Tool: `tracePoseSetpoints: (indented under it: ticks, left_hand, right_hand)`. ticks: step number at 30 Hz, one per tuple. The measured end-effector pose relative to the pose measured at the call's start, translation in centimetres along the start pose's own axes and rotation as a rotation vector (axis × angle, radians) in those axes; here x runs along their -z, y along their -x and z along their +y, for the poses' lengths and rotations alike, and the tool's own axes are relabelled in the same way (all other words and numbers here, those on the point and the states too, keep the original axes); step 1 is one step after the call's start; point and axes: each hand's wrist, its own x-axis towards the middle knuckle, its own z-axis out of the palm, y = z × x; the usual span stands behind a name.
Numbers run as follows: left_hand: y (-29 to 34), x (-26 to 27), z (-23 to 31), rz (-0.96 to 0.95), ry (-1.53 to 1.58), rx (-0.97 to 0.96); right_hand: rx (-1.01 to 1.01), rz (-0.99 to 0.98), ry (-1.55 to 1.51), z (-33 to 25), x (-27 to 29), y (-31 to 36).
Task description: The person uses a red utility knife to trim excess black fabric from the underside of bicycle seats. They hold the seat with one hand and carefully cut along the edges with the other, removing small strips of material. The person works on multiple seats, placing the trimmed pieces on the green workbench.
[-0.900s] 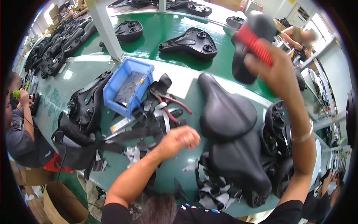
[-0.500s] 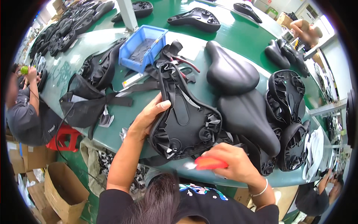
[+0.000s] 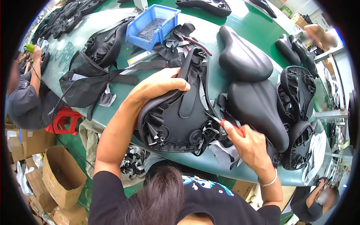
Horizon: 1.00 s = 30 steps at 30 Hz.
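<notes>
A black bicycle saddle (image 3: 172, 118) lies underside up in front of me, its cover gathered in folds round the inner rim. My left hand (image 3: 163, 85) grips its left edge near the narrow nose, thumb on top. My right hand (image 3: 250, 147) is closed round a red-handled tool (image 3: 238, 129) with a slim metal tip. That tip reaches the folded cover at the saddle's right edge; whether it is a knife or snips I cannot make out. Dark and grey scraps of cover material (image 3: 225, 152) hang beside the saddle at the table's near edge.
Two finished-looking black saddles (image 3: 245, 56) lie face up at the right, with underside-up ones (image 3: 298, 88) beyond. A blue bin (image 3: 150, 32) of dark pieces, red-handled pliers (image 3: 198, 44) and a black mesh bag (image 3: 84, 88) lie farther back. Other people work at both sides.
My right hand has moved up and right, bringing the tool's tip from below the saddle to its right edge. The saddle has turned slightly, and my left hand has shifted toward its nose.
</notes>
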Motion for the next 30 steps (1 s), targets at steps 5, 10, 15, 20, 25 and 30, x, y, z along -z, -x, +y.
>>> tracePoseSetpoints:
  ticks: [5,10,15,20,25,30]
  left_hand:
    - [2.0,-0.7,-2.5,0.196,0.209,0.057]
    - [5.9,-2.5,-5.6,0.374,0.420,0.035]
    - [8.5,-3.6,-5.6,0.463,0.519,-0.034]
    - [8.8,-4.4,-7.0,0.640,0.423,-0.141]
    - [7.0,-5.8,-2.3,0.661,-0.906,-0.540]
    - [3.6,-9.4,-3.0,0.266,-1.004,-0.638]
  right_hand:
    - [-0.339,0.065,-0.349,-5.9,-2.7,3.2]
    - [-0.516,-0.036,-0.560,-9.4,-1.5,5.6]
    - [-0.503,0.329,-0.748,-6.4,-1.3,1.0]
    - [-0.522,0.372,-0.796,-4.3,-2.8,-5.2]
    - [-0.603,0.365,-0.997,-3.6,-2.1,-6.1]
    - [-0.366,0.241,-0.896,-3.6,-1.0,-4.6]
